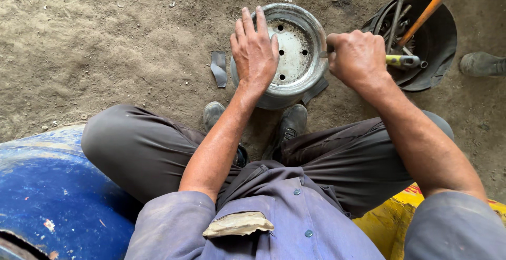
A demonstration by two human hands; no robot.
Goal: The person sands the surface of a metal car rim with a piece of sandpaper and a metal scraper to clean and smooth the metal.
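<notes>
A grey metal wheel rim (296, 54) with several small holes in its disc stands on the dirt between my feet. My left hand (254, 49) lies flat on its left edge, fingers spread over the rim. My right hand (357, 57) is closed around a tool with a yellow and grey handle (401, 60), its working end against the rim's right edge. The tool's tip is hidden by my fist.
A black bowl-shaped container (437, 38) at the right holds several tools, one with an orange wooden handle (421, 18). A scrap of dark rubber (218, 69) lies left of the rim. A blue drum (52, 191) sits at lower left, a yellow object (387, 223) at lower right, another person's shoe (482, 63) at far right.
</notes>
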